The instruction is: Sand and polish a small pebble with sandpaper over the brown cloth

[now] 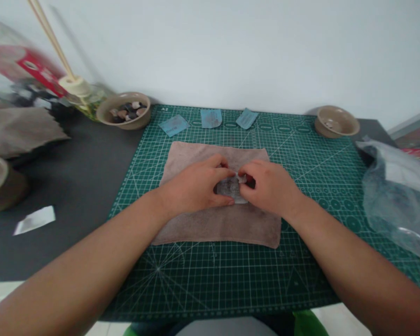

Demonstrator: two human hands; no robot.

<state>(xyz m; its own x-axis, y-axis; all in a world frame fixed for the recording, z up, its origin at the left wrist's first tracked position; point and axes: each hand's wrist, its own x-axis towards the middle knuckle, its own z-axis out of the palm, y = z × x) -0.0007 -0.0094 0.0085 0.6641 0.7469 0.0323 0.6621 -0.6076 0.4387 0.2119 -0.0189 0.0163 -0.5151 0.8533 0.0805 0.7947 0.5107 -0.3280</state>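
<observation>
A small greyish-white, crumpled sheet or pouch [230,187] lies on a brown cloth [210,228]; its exact kind is unclear. My left hand [198,184] comes in from the left, with index finger and thumb at the upper and lower edges of the grey piece, holding it against the cloth. My right hand [271,186] has its thumb and fingers closed in a pinch on a crumpled bit at the upper right of the same piece. Part of the grey piece is hidden beneath the fingers.
A green cutting mat [231,289] lies under the cloth. Several blue packets [211,118] rest along its back. A bowl of stones [126,112] stands back left, another bowl [336,122] back right. A clear plastic bag [399,196] lies right, a white scrap [36,220] left.
</observation>
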